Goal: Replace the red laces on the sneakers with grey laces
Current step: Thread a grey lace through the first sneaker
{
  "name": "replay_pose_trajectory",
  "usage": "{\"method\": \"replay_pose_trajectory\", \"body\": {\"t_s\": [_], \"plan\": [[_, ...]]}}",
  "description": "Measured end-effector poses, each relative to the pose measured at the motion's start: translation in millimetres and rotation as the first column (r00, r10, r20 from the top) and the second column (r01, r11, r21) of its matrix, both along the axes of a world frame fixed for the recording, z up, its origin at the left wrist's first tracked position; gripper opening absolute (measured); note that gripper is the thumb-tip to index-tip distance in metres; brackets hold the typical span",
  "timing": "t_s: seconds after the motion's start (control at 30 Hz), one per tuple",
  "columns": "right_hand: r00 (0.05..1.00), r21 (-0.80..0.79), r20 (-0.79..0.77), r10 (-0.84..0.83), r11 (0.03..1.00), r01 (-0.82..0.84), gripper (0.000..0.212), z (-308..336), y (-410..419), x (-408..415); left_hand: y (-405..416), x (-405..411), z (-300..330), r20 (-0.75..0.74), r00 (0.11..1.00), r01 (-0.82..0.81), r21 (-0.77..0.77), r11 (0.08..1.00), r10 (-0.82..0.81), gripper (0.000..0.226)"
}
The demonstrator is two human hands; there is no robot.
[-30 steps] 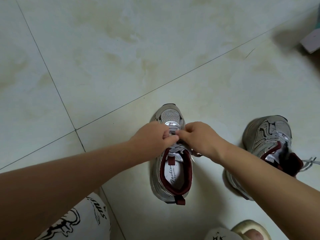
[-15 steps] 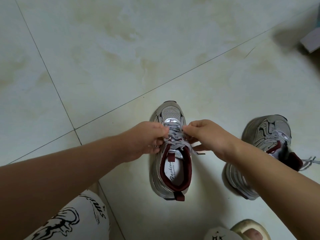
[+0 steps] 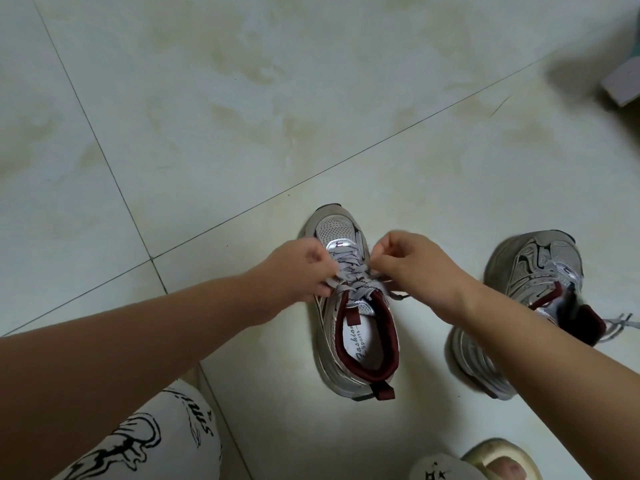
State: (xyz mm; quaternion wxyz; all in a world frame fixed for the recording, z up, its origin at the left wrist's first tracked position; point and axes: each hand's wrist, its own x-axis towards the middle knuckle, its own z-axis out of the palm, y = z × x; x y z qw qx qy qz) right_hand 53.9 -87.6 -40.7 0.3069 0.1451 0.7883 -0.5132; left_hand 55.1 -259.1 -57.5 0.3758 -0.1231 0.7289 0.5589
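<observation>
A silver sneaker (image 3: 356, 341) with a dark red collar stands on the floor, toe pointing away from me. Grey laces (image 3: 349, 271) with dark print cross its eyelets. My left hand (image 3: 301, 268) pinches a lace strand at the shoe's left side. My right hand (image 3: 412, 268) pinches a strand at the right side, fingers curled. A second silver sneaker (image 3: 533, 271) stands to the right, partly behind my right forearm, with loose grey lace ends (image 3: 620, 322) trailing from it.
Pale tiled floor (image 3: 242, 116) stretches ahead. My knee in white printed trousers (image 3: 149, 441) is at the bottom left. A slipper on a foot (image 3: 498, 462) sits at the bottom right. A box corner (image 3: 620, 84) lies at the far right edge.
Both hands have moved apart from the middle of the shoe, drawing the grey lace strands outward to either side.
</observation>
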Motion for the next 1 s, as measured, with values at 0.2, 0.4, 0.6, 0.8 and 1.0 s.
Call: {"method": "replay_pose_trajectory", "body": {"t_s": [0.2, 0.4, 0.6, 0.8, 1.0], "plan": [[0.747, 0.658, -0.149, 0.647, 0.629, -0.414, 0.012, 20.3, -19.3, 4.8, 11.2, 7.6, 16.2, -0.502, 0.675, 0.249, -0.535, 0.807, -0.541, 0.011], [0.694, 0.748, -0.086, 0.715, 0.507, -0.429, 0.014, 14.8, -28.0, 9.9, 16.9, 8.9, 16.6, -0.424, 0.682, 0.212, -0.665, 0.716, -0.596, 0.012], [0.805, 0.602, -0.182, 0.565, 0.711, -0.363, 0.007, 9.9, -14.5, 15.0, 11.1, 19.7, 7.7, -0.511, 0.788, 0.154, -0.379, 0.912, -0.345, 0.013], [0.899, 0.407, -0.289, 0.329, 0.892, -0.195, 0.016, 2.8, -5.8, 26.4, 2.6, 32.2, -3.8, -0.595, 0.797, -0.061, -0.253, 0.966, -0.105, 0.023], [0.954, 0.338, -0.129, 0.269, 0.917, -0.213, 0.019, 7.0, -8.1, 17.3, 5.4, 17.9, -1.2, -0.566, 0.788, 0.054, -0.328, 0.943, -0.242, 0.009]]}}
